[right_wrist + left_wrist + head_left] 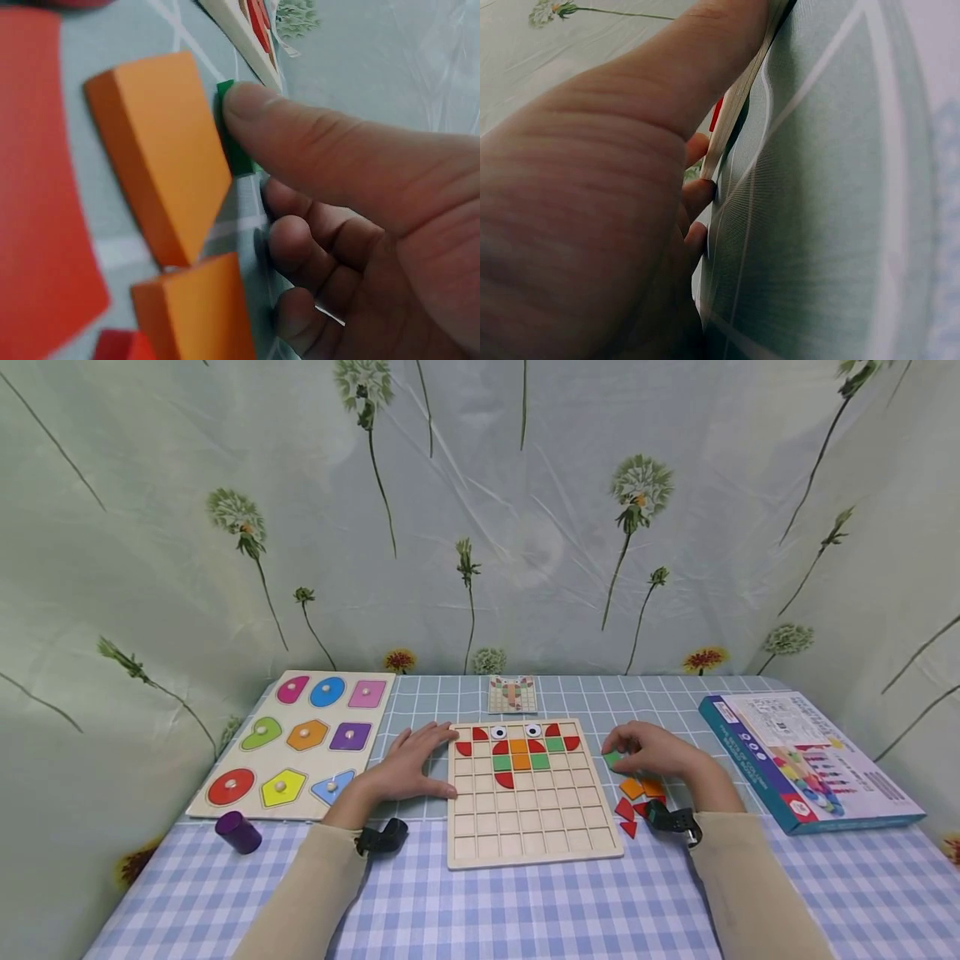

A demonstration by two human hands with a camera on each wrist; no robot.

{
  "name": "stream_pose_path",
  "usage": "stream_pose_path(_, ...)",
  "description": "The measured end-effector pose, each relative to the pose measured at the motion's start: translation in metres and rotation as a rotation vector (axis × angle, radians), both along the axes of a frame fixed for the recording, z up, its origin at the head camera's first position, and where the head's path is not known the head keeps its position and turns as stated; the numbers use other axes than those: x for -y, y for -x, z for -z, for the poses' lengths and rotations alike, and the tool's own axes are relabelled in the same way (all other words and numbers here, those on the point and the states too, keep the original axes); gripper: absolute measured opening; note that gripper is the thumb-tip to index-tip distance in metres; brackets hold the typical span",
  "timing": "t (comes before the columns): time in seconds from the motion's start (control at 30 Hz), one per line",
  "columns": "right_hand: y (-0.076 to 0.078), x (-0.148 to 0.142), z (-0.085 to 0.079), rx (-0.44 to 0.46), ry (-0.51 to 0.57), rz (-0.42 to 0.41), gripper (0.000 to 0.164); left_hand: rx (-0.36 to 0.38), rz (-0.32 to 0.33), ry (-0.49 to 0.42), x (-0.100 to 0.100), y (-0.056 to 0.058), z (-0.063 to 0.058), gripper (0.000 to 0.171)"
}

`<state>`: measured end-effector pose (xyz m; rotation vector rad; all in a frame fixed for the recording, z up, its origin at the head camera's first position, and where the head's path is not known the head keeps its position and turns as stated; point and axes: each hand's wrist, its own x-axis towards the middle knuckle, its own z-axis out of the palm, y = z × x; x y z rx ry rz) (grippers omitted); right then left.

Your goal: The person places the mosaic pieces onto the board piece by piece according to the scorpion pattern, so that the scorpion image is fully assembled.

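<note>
A square wooden grid board (536, 822) lies in the middle, its upper cells filled with red, green and orange pieces and two eye pieces. My left hand (408, 767) rests against the board's left edge, thumb and fingers spread apart. In the left wrist view the fingertips (699, 191) touch the side of the board (739, 94). Right of the board, my right hand (654, 750) pinches a green square tile (612, 759) near the tabletop. The right wrist view shows the thumb (251, 101) on this tile, with orange tiles (161, 142) close by.
Loose red pieces (625, 809) lie below the right hand. A small pattern card (513, 696) stands behind the board. At left are a knobbed shape puzzle (281, 747) and a purple cylinder (238, 832); at right, a flat puzzle box (813, 760).
</note>
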<state>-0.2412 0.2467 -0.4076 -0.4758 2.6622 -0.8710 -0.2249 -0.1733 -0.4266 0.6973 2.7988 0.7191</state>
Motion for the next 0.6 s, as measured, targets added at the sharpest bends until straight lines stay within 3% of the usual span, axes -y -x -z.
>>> stream_pose_path(0.23,-0.001,0.008,-0.001,0.003,-0.013,0.065,0.022,-0.002,-0.002,0.001,0.001,0.001,0.0,0.097)
stream_pose_path(0.6,-0.001,0.021,0.003,-0.104,0.004,0.112,0.02,-0.007,0.006,-0.005,0.0,0.0,0.001,0.096)
